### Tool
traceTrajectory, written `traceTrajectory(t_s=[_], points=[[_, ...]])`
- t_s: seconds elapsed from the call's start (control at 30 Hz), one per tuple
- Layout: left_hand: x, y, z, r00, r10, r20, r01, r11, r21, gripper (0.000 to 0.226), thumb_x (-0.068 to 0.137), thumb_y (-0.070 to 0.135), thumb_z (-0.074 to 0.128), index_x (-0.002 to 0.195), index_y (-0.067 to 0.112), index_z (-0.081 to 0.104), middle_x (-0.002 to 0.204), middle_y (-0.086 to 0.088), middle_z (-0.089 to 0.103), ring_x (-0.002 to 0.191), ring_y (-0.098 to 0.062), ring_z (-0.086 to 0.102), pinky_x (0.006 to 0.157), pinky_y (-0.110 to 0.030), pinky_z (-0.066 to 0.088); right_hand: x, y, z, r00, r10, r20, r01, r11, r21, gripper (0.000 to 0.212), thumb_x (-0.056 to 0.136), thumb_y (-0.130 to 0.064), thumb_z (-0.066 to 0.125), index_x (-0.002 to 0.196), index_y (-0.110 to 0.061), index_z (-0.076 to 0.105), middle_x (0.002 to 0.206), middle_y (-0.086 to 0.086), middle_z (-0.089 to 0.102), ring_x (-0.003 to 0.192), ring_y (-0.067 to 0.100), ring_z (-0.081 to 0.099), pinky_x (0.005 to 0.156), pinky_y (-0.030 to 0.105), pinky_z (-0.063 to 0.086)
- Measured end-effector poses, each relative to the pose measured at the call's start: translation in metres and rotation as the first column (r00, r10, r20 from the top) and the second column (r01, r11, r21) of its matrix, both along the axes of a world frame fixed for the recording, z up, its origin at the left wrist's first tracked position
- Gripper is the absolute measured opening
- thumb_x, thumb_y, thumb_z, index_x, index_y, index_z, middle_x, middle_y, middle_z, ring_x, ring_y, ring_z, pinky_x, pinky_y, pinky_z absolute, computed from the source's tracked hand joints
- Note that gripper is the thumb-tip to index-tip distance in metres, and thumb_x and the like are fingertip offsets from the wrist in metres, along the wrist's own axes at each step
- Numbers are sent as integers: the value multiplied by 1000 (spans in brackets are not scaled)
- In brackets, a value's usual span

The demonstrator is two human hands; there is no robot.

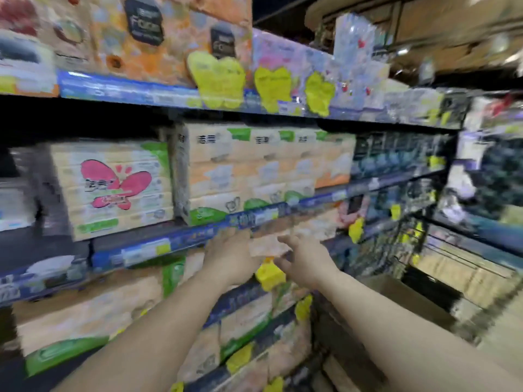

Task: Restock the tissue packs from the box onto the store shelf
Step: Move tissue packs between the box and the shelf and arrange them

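Head view. A tissue pack [267,246] is held between the left hand [229,254] and the right hand [304,260] at the mouth of a shelf bay, just below the blue shelf edge [198,236]. The frame is blurred; the left grip appears clamped on the pack's left end, the right on its right end, though finger detail cannot be made out.

The pack is best kept level and slid straight in, with both ends pushed evenly so that it seats against the packs already stocked.

Headroom is limited by the shelf edge above. A yellow price tag [270,274] hangs just below the pack and should be cleared. The cardboard box [407,301] stands open at lower right, near the right forearm.
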State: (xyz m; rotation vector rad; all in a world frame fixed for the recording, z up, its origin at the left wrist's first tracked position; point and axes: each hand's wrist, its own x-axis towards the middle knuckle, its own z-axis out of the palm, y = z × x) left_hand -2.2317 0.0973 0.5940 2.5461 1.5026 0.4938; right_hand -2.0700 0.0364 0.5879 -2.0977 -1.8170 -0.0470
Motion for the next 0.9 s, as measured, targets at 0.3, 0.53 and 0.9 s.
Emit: traceTrajectory(t_s=[0.3, 0.53, 0.9], points=[[241, -43, -40, 928, -367, -66, 365, 930, -30, 57, 80, 58, 57, 130, 31, 49, 128, 0, 53, 118, -27, 51, 92, -43, 47, 201, -90, -42, 944, -328, -37, 325, 942, -79, 57, 89, -45, 58, 141, -32, 41, 132, 3, 53, 124, 26, 46, 98, 43, 46], [364, 16, -97, 887, -457, -64, 436, 875, -211, 67, 85, 53, 59, 142, 27, 36, 146, -5, 36, 133, -30, 37, 105, -47, 39, 329, -55, -82, 880, -466, -95, 446, 877, -177, 57, 89, -41, 60, 142, -33, 40, 137, 2, 48, 126, 26, 45, 101, 42, 44], [492, 118, -238, 958, -287, 19, 207, 644, -736, 70, 88, 38, 64, 146, 19, 31, 147, -7, 40, 123, -24, 50, 97, -30, 45, 502, 39, -192, 786, -600, -148, 455, 724, -518, 57, 91, -22, 57, 144, -17, 37, 139, 7, 50, 124, 25, 51, 101, 33, 45]])
